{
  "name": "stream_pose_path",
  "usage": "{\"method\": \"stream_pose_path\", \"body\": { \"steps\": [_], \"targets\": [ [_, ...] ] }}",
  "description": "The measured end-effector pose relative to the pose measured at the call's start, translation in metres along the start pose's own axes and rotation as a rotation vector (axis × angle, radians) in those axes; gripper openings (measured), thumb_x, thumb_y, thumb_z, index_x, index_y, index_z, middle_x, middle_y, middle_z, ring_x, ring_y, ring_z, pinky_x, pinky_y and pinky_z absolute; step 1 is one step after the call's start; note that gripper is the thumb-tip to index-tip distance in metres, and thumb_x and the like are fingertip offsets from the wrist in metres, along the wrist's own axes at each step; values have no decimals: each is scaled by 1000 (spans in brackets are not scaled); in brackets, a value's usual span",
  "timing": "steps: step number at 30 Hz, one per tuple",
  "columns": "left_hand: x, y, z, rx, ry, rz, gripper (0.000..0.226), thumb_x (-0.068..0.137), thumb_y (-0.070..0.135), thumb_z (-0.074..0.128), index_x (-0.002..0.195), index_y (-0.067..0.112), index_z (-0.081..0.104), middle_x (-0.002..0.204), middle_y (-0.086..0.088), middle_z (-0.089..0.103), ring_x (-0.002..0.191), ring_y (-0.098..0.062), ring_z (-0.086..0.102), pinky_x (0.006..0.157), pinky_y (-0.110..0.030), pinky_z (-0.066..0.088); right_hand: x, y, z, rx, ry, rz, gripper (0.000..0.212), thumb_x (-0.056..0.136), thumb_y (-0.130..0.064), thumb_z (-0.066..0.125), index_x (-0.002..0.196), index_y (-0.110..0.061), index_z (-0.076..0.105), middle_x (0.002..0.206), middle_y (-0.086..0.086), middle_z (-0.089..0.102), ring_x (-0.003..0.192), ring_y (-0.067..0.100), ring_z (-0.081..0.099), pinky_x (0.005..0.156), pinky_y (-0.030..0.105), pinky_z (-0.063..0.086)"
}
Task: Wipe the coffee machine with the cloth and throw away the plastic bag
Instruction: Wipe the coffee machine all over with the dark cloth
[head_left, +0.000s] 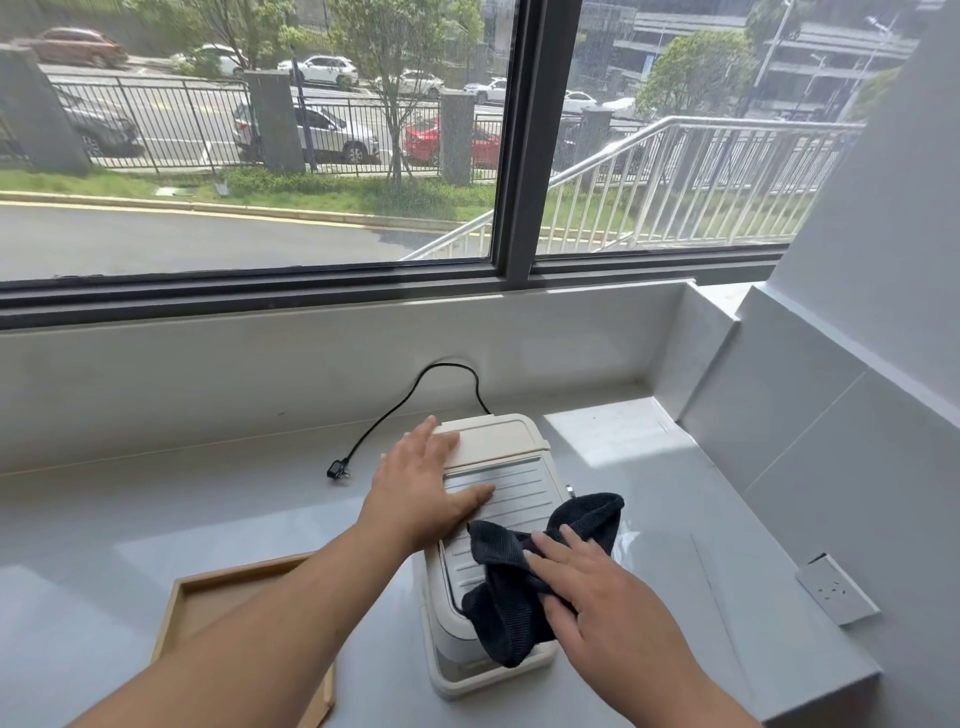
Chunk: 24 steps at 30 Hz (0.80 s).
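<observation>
Your left hand (423, 486) lies flat, fingers spread, on the machine (493, 525); your right hand (582, 587) presses the cloth (514, 587) flat. A tray (176, 613) flanks the tabletop's (156, 509) near edge.

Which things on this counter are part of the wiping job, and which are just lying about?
Job: coffee machine, dark cloth, right hand pressing it, left hand steadying the machine. No plastic bag in view.

Lying about: wooden tray, unplugged power cord, wall socket.

Dark cloth (511, 587) — atop cream coffee machine (498, 483)
</observation>
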<state>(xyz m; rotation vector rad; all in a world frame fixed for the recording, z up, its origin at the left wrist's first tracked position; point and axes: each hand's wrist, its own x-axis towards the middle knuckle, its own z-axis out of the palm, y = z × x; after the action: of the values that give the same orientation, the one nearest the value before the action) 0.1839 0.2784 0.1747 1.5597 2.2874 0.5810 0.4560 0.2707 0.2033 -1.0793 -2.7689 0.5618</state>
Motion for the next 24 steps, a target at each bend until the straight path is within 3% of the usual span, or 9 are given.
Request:
{"method": "stream_pose_path", "body": {
  "steps": [6, 12, 15, 19, 24],
  "targets": [
    [-2, 12, 1, 199, 19, 54, 82, 94, 73, 33, 160, 25, 30, 175, 4, 13, 161, -23, 1, 129, -53, 1, 9, 9, -1, -10, 82, 75, 49, 105, -32, 46, 153, -44, 44, 162, -28, 30, 154, -2, 15, 108, 0, 0],
    [-1, 26, 3, 193, -6, 3, 76, 100, 63, 37, 160, 19, 26, 175, 0, 9, 161, -25, 1, 129, -53, 8, 33, 20, -4, 87, 127, 124, 50, 105, -27, 47, 152, -43, 46, 165, -21, 32, 155, 4, 21, 116, 15, 20],
    [-2, 29, 10, 146, 28, -11, 79, 98, 65, 39, 160, 18, 25, 176, -1, 9, 161, -26, -2, 127, -52, 19, 50, 25, -5, 135, 151, 133, 49, 105, -26, 48, 151, -42, 48, 165, -20, 33, 154, 4, 24, 117, 20, 25],
    [-4, 25, 16, 147, 63, 17, 85, 89, 79, 27, 159, 31, 29, 175, 1, 11, 161, -27, -2, 128, -53, 14, 73, 34, -11, 225, 154, 119, 51, 103, -23, 49, 150, -45, 49, 163, -20, 36, 151, 1, 29, 116, 20, 27],
    [-3, 25, 19, 147, 106, 75, 73, 86, 75, 28, 150, 43, 41, 173, 13, 20, 161, -15, 3, 127, -60, 2, 102, 49, -14, 346, 180, 110, 47, 103, -24, 50, 146, -42, 56, 162, -16, 42, 145, 4, 41, 117, 25, 34]
  ]
}}
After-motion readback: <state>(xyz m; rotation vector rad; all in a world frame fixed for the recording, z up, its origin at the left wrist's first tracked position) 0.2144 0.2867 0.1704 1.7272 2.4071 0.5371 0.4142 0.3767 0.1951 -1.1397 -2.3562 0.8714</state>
